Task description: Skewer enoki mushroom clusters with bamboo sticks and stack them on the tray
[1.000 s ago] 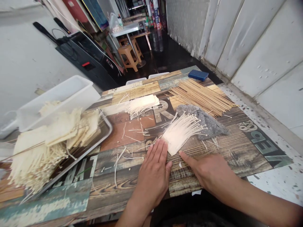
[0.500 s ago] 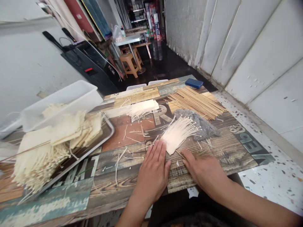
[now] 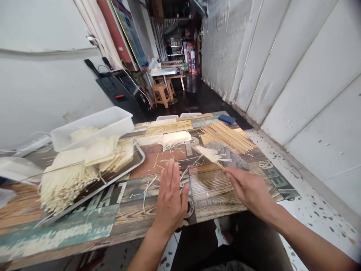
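My right hand [image 3: 249, 190] pinches the end of a thin bamboo skewer [image 3: 221, 166]. At the skewer's far end a flat bunch of enoki mushrooms [image 3: 209, 153] is lifted off the table, seen nearly edge-on, its thin stems fanning right. My left hand [image 3: 171, 192] is open, fingers straight and held together, thumb apart, over the wood-patterned table [image 3: 217, 192] with nothing in it. Loose enoki strands [image 3: 148, 188] lie beside it. Farther back rests another flat enoki bunch [image 3: 176, 138]. A grey cloth [image 3: 238, 160] lies behind the lifted bunch.
Many bamboo skewers [image 3: 229, 137] lie spread at the back right, near a blue box [image 3: 226, 119]. On the left, skewered enoki [image 3: 67, 169] are heaped on a metal tray [image 3: 141, 153], with a white plastic tub [image 3: 118, 122] behind. A wall [image 3: 304, 90] runs along the right.
My right hand has raised the skewered enoki bunch off the table and turned it on edge. My left hand has come off the bunch. The camera view has tilted up.
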The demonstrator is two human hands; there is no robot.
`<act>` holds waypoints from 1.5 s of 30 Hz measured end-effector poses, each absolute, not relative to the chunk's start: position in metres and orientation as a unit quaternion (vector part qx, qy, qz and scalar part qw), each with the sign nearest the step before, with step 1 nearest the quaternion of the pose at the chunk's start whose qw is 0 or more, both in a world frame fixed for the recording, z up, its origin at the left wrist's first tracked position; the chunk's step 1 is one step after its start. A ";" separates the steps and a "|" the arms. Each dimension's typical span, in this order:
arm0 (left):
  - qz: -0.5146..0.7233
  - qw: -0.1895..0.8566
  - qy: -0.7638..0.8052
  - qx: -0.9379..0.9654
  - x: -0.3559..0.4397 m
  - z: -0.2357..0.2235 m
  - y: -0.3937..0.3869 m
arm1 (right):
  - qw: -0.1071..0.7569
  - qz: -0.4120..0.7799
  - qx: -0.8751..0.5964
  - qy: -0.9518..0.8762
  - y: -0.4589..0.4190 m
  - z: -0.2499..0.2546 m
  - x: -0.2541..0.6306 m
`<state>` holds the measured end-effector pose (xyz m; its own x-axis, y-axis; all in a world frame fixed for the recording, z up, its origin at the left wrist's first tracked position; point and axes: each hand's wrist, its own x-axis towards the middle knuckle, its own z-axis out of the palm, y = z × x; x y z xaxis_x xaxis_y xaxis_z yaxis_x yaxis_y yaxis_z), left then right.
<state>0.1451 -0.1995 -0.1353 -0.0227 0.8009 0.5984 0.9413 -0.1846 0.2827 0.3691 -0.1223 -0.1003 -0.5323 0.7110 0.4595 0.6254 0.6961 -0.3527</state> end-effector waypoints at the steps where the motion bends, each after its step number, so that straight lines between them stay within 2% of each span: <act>1: -0.365 0.118 -0.630 -0.676 0.144 -0.129 -0.201 | 0.323 0.122 -0.372 -0.862 -0.122 -0.092 0.372; 3: -0.399 0.146 -0.622 -0.658 0.144 -0.117 -0.205 | 0.340 0.248 -0.368 -0.829 -0.125 -0.077 0.373; 7: -0.409 0.177 -0.617 -0.649 0.145 -0.107 -0.212 | 0.296 0.504 -0.395 -0.708 -0.139 -0.082 0.365; 9: -0.382 0.174 -0.627 -0.657 0.145 -0.111 -0.215 | 0.268 0.567 -0.414 -0.659 -0.144 -0.100 0.361; 12: -0.298 0.145 -0.641 -0.692 0.145 -0.123 -0.218 | 0.232 0.575 -0.454 -0.640 -0.149 -0.129 0.358; 15: -0.196 0.105 -0.641 -0.734 0.147 -0.133 -0.214 | 0.208 0.526 -0.473 -0.676 -0.156 -0.140 0.363; 18: -0.124 0.078 -0.633 -0.760 0.153 -0.141 -0.201 | 0.160 0.371 -0.474 -0.782 -0.167 -0.136 0.371; 20: -0.100 0.065 -0.623 -0.773 0.158 -0.147 -0.192 | 0.118 0.267 -0.472 -0.832 -0.176 -0.135 0.376; 23: -0.090 0.046 -0.606 -0.789 0.167 -0.155 -0.181 | 0.088 0.197 -0.459 -0.862 -0.185 -0.144 0.383; 29: -0.086 -0.007 -0.614 -0.785 0.176 -0.162 -0.176 | 0.123 0.161 -0.418 -0.885 -0.177 -0.171 0.383; 33: -0.080 -0.024 -0.618 -0.782 0.176 -0.159 -0.173 | 0.140 0.130 -0.422 -0.886 -0.167 -0.170 0.374; 39: -0.134 -0.015 -0.629 -0.766 0.166 -0.143 -0.178 | 0.217 0.074 -0.374 -0.898 -0.158 -0.129 0.368; 45: -0.253 0.056 -0.677 -0.689 0.125 -0.149 -0.198 | 0.251 -0.017 -0.313 -0.916 -0.144 -0.070 0.350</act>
<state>0.1249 -0.1981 -0.1489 -0.0436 0.9048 0.4237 0.9611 -0.0777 0.2650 0.3500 -0.1435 -0.0699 -0.6784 0.5639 0.4710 0.5815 0.8039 -0.1250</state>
